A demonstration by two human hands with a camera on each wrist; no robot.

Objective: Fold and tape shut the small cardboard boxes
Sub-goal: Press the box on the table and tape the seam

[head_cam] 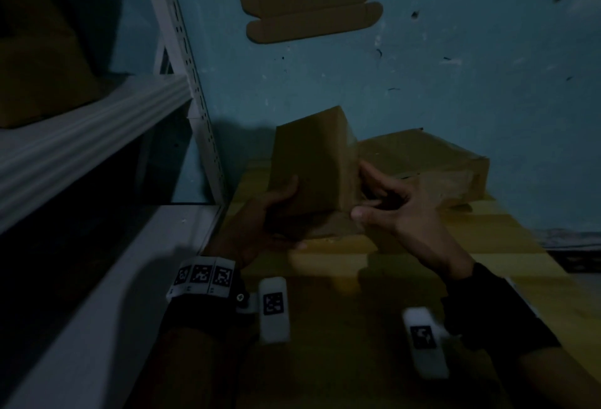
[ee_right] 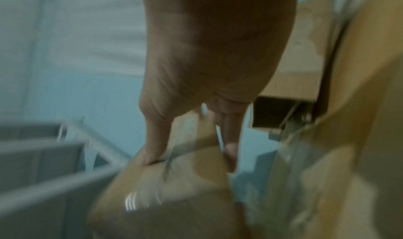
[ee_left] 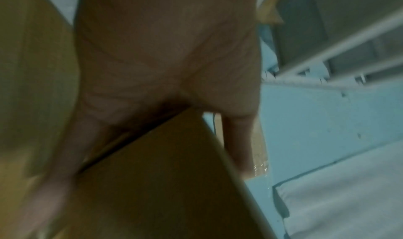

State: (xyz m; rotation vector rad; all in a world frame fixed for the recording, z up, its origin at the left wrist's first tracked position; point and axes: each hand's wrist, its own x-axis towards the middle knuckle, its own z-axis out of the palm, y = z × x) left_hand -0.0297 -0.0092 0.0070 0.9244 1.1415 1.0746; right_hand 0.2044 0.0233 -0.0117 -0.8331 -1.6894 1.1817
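Dim room. Small box [head_cam: 312, 161] held up above the yellow table [head_cam: 455, 246], just in front of a larger taped carton [head_cam: 432, 161]. Judged step: smoothing tape down the box's right face. Keep your left hand [head_cam: 276, 210] cradling from below, thumb over the near face, fingers curled under. Run your right hand [head_cam: 393, 213] firmly along the glossy strip; its fingers [ee_right: 152, 142] are extended, tips touching that edge, not pinching.
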